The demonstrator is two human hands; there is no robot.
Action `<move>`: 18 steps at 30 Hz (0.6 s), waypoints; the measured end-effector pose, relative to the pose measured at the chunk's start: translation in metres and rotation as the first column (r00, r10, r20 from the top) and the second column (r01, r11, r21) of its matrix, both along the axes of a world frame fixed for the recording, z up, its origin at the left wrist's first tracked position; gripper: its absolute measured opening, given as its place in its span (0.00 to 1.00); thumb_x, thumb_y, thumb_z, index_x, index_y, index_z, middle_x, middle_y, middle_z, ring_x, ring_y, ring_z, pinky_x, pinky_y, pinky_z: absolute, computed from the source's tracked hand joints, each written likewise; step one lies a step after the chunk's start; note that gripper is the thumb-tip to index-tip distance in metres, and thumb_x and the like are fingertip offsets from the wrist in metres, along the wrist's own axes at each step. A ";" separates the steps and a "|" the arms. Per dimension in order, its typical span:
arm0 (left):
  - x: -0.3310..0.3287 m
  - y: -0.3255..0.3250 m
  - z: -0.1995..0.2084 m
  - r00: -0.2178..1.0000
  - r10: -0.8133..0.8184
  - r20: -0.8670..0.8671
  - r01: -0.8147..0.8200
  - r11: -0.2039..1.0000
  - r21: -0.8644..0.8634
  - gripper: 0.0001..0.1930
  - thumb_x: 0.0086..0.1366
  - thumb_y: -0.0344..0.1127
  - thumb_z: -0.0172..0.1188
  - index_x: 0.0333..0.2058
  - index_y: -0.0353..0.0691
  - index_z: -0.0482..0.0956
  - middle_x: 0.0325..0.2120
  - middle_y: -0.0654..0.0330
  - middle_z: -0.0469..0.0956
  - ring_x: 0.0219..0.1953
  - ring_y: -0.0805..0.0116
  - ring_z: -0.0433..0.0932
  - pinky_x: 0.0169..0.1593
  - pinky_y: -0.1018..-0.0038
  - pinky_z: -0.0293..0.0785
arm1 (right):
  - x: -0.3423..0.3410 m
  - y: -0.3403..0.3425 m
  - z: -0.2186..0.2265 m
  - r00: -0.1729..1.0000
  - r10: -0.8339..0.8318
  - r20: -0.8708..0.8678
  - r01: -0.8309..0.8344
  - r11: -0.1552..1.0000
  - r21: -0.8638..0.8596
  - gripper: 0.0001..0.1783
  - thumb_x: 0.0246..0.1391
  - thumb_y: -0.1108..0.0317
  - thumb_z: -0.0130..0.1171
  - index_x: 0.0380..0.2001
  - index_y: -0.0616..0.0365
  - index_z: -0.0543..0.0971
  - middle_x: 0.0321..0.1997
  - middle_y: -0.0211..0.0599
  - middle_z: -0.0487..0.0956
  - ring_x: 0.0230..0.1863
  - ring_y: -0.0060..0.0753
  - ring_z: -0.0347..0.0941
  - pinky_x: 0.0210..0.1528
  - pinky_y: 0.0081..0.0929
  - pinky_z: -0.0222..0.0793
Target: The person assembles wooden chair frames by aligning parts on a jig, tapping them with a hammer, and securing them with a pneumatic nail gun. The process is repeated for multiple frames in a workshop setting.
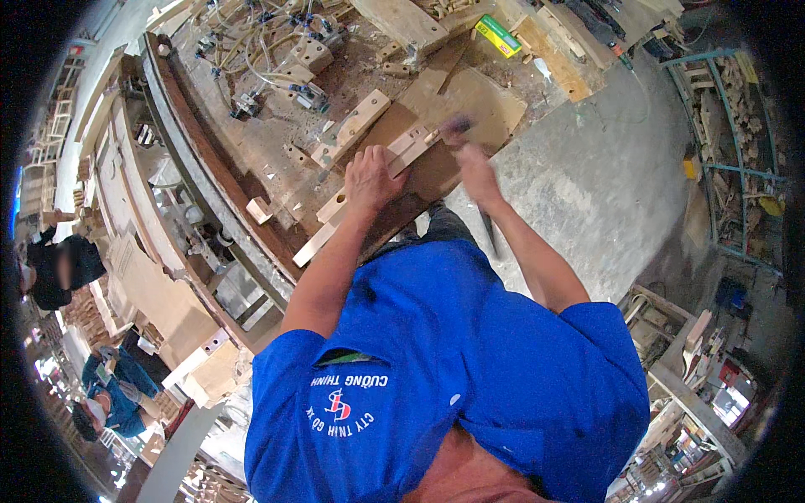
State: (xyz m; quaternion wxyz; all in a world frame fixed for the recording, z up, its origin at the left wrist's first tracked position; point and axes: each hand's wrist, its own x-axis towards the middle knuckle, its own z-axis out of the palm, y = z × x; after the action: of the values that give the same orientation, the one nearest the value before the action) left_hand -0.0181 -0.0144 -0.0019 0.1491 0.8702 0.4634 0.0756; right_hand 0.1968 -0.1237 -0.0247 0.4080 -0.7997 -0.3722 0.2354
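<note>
Wood is what both hands work on: a long, pale, flat wooden strip [369, 189] lies slantwise on the dusty brown work surface [277, 142], with its near end sticking out over the edge. The left hand [370, 178] lies flat on top of the strip and presses it down, fingers spread, not curled around it. The right hand [476, 172] is closed around a dark tool [457, 127], but that part is blurred, so I cannot tell what kind of tool it is. The strip looks stiff and hard, and I think it is light enough for one hand to lift. It looks dry and a bit rough, so it should not slip much. A good place to hold it is the middle, where the left hand is now, or the long edges. It seems sturdy, not easy to break, though the thin end could chip. Counting things: one long strip under the hand, one shorter pale wooden block with holes [352, 127] just beyond it, one small pale wooden cube [258, 210] near the surface edge, one green and yellow box [498, 36] far back, and two hands. A bundle of pale hoses [251, 50] lies at the back of the surface.
</note>
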 end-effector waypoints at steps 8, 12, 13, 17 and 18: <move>-0.010 0.003 -0.007 1.000 0.014 0.007 -0.015 1.000 0.007 0.30 0.49 0.48 0.73 0.48 0.41 0.74 0.41 0.54 0.76 0.46 0.53 0.77 0.48 0.58 0.74 | 0.074 0.031 0.022 0.985 -0.065 -0.159 0.045 0.991 -0.126 0.17 0.70 0.53 0.52 0.47 0.54 0.79 0.18 0.30 0.72 0.15 0.26 0.69 0.16 0.31 0.66; -0.017 0.008 -0.007 0.999 -0.003 0.033 0.004 1.000 -0.029 0.24 0.53 0.43 0.68 0.46 0.42 0.73 0.41 0.52 0.75 0.45 0.48 0.77 0.44 0.55 0.76 | 0.112 0.088 0.013 0.909 -0.133 0.394 0.230 0.950 -0.211 0.18 0.65 0.59 0.55 0.55 0.51 0.76 0.36 0.50 0.83 0.37 0.53 0.81 0.40 0.52 0.76; -0.026 0.010 -0.011 0.999 0.004 0.044 -0.002 0.999 -0.047 0.23 0.53 0.44 0.67 0.46 0.42 0.73 0.42 0.51 0.75 0.45 0.47 0.77 0.44 0.54 0.76 | 0.100 0.100 0.017 0.915 -0.107 0.390 0.220 0.941 -0.256 0.20 0.64 0.61 0.56 0.58 0.51 0.75 0.42 0.54 0.82 0.44 0.57 0.80 0.46 0.54 0.74; -0.036 0.011 -0.003 0.997 0.040 0.062 -0.034 0.995 -0.099 0.24 0.54 0.48 0.67 0.45 0.42 0.73 0.39 0.48 0.77 0.39 0.43 0.80 0.42 0.50 0.77 | 0.083 0.101 0.013 0.766 0.078 0.639 0.075 0.975 -0.209 0.33 0.60 0.63 0.58 0.68 0.53 0.66 0.53 0.56 0.78 0.58 0.65 0.73 0.63 0.56 0.67; -0.043 0.008 0.011 0.996 0.082 0.045 -0.076 0.989 -0.129 0.25 0.54 0.49 0.67 0.46 0.41 0.73 0.37 0.48 0.78 0.37 0.42 0.80 0.41 0.49 0.77 | 0.070 0.102 0.022 0.813 0.139 0.565 0.026 0.961 -0.274 0.34 0.59 0.63 0.60 0.68 0.53 0.67 0.56 0.57 0.77 0.61 0.66 0.71 0.65 0.55 0.65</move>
State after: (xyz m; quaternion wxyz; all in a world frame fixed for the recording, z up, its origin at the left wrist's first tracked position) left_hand -0.0611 -0.0065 0.0094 0.2129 0.8377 0.4975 0.0738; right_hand 0.2668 -0.0212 -0.0024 0.1559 -0.8694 -0.4670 0.0414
